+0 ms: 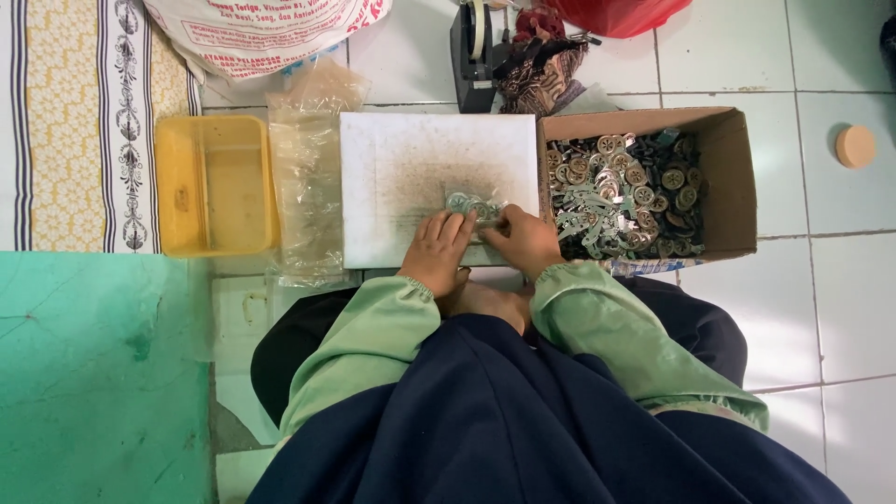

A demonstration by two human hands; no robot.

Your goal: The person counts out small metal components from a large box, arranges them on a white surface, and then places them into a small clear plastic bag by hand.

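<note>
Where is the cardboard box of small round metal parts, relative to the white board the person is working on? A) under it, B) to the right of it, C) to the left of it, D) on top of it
B: the cardboard box with the metal parts sits against the right edge of the white board, while the yellow tub lies off to the left.

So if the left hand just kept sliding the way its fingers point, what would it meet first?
Probably the small pile of round metal pieces on the white board, just beyond the left hand fingertips, which point up and slightly right. The right hand sits alongside, not in that line.
</note>
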